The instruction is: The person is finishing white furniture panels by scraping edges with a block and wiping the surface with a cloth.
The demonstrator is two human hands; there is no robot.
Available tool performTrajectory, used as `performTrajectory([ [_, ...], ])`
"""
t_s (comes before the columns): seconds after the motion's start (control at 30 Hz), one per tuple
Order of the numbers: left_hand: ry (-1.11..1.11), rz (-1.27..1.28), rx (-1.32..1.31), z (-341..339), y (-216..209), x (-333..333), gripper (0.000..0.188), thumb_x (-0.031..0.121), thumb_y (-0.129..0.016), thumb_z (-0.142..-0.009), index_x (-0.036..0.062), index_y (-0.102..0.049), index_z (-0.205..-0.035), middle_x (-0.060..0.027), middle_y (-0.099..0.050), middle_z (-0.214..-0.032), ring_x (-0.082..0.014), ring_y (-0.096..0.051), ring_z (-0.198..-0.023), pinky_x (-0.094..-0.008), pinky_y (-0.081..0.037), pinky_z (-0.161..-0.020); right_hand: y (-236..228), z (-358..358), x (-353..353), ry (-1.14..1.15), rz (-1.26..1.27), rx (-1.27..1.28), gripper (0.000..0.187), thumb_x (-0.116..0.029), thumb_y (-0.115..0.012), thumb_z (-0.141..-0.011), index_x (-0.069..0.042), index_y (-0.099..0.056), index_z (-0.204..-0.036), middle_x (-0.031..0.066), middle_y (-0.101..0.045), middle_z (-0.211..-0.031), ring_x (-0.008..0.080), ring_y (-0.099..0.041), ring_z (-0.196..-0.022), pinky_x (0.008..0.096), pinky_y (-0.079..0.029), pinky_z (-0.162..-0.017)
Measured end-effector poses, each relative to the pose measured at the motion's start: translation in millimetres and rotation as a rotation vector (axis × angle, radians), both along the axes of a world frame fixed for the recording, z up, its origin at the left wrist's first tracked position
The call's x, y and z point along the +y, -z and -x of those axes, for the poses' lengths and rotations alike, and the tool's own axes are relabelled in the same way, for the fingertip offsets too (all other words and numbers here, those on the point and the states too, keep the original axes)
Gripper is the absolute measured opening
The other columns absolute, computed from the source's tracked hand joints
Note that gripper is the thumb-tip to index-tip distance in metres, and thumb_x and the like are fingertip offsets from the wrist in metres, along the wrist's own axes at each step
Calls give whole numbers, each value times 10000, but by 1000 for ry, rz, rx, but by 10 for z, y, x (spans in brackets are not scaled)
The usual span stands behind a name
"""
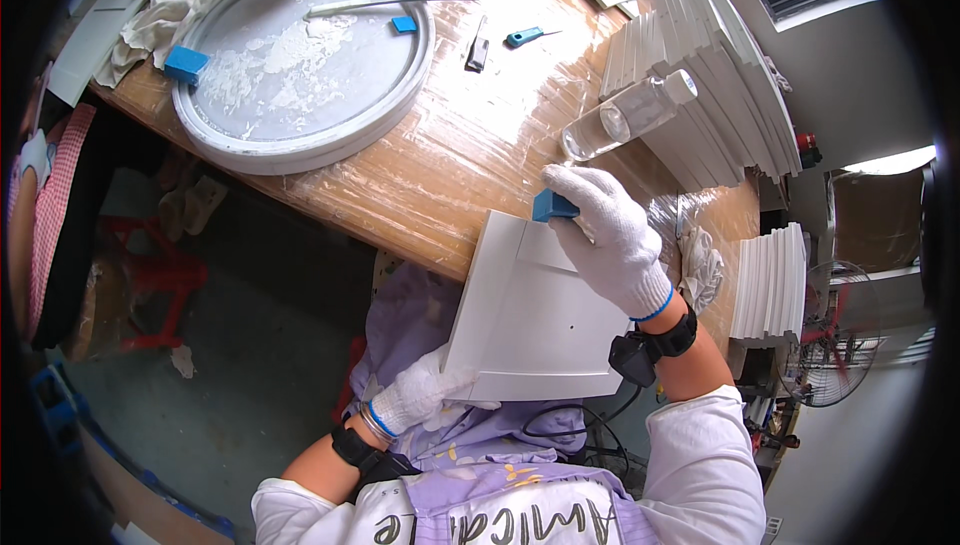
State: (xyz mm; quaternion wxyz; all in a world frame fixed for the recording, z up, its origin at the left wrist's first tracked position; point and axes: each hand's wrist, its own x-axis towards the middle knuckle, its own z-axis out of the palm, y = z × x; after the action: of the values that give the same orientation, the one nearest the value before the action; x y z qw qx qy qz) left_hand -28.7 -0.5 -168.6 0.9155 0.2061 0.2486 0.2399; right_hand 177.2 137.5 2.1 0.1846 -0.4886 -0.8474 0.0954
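A white panel (530, 330) with a grooved border, like a small cabinet door, rests tilted between my lap and the near table edge. My left hand (428, 391), in a white knit glove, grips its lower left corner, with the thumb on the face. Between the gloved fingers of my right hand (612, 230) is a blue sanding sponge (553, 206), held at the panel's upper edge. Whether the sponge touches the panel, I cannot tell. A small dark spot marks the panel's lower right part.
On the plastic-covered table (440, 160) stands a round grey turntable (300, 145) smeared with white paste. A clear bottle (630, 117) lies beside stacked white panels (700, 75). A knife (478, 53) and blue-handled tool (525, 37) lie farther back. Another person's sleeve (70, 155) shows left.
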Motion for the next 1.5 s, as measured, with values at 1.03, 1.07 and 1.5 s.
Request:
performTrajectory([
  [1.03,-1,101,-51,14,-59,20,494,167,-581,-955,0,-422,-1391,-94,-573,-1254,-158,-557,-1120,-301,-455,-963,3,5,-33,-4,23,52,473,38,-647,-750,-83,-610,-1207,149,-630,-1127,333,-624,-1013,371,-523,-848],
  [1.07,6,71,-38,20,-67,25,496,179,-584,-954,1,-425,-1389,-93,-574,-1251,-157,-558,-1116,-298,-455,-959,6,2,-36,-5,35,48,470,35,-645,-753,-83,-610,-1207,147,-630,-1128,333,-624,-1012,371,-523,-846],
  [1.5,5,78,-29,32,-202,48,519,278,-588,-963,7,-440,-1380,-88,-590,-1216,-154,-576,-1092,-294,-481,-903,18,-79,-40,76,-61,154,434,28,-665,-776,-65,-610,-1197,172,-628,-1105,325,-631,-1012,350,-521,-857],
])
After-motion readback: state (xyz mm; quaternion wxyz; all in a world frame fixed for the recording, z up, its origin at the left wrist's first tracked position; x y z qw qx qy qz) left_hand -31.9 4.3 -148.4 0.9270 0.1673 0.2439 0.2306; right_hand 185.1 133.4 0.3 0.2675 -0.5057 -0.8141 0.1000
